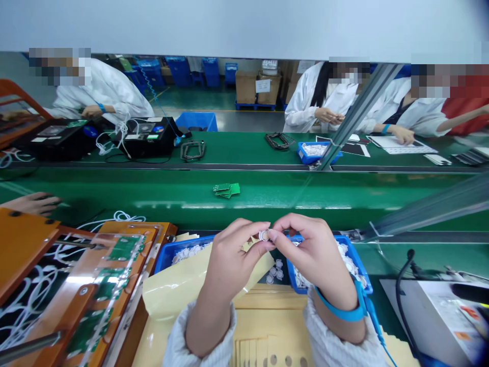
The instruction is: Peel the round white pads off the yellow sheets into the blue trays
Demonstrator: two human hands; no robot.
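Observation:
My left hand [231, 257] and my right hand [311, 252] meet at their fingertips over two blue trays. Both pinch a small white round part [264, 235] between thumbs and forefingers. The left blue tray [168, 253] and the right blue tray [353, 251] hold several similar white round parts. A curled yellowish backing sheet [173, 293] lies under my left hand and partly covers the left tray. A blue wrist strap [349, 311] with a coiled cord circles my right wrist.
An orange fixture [95, 285] with green circuit boards and white cables stands at the left. A green conveyor belt [305, 196] carries small green boards [227, 190]. Another person's hand [32, 203] rests at far left. Three people in white coats work opposite. A white device [439, 316] sits at right.

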